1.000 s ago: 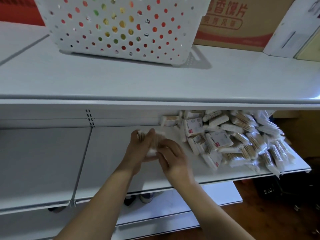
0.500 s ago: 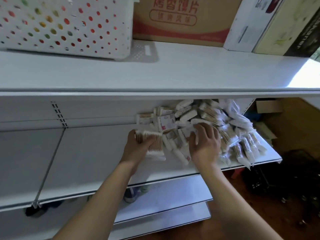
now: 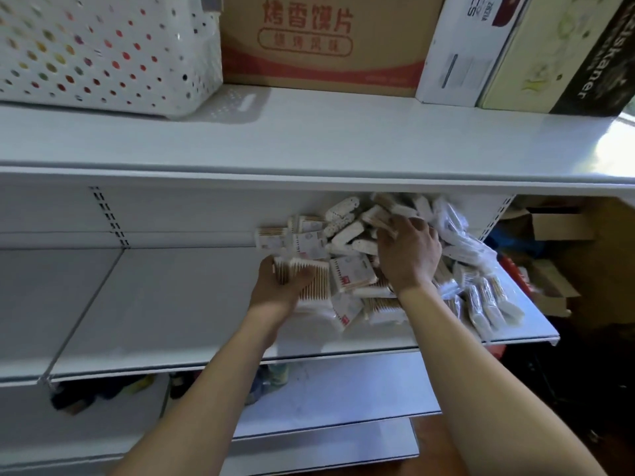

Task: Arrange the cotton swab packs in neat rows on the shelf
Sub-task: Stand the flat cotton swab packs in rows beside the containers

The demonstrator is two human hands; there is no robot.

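Note:
A loose heap of cotton swab packs [image 3: 347, 235] covers the right half of the white middle shelf [image 3: 178, 304]. My left hand [image 3: 278, 286] grips a small stack of swab packs [image 3: 309, 273] at the heap's left edge, thumb over the top. My right hand [image 3: 407, 252] reaches deep into the heap, its fingers curled onto a pack of wooden-stick swabs [image 3: 378, 214] near the back. Whether that pack is lifted off the heap I cannot tell. Several packs hang near the shelf's right front corner.
The upper shelf [image 3: 309, 139] juts out above the heap. On it stand a white perforated basket [image 3: 103, 53], a brown carton [image 3: 323, 42] and two boxes [image 3: 515, 53]. The middle shelf's left part is bare. Lower shelves and cardboard on the floor lie to the right.
My right hand left the pack that both hands held and moved right and back into the heap. My left hand keeps its stack. The view has shifted to the right.

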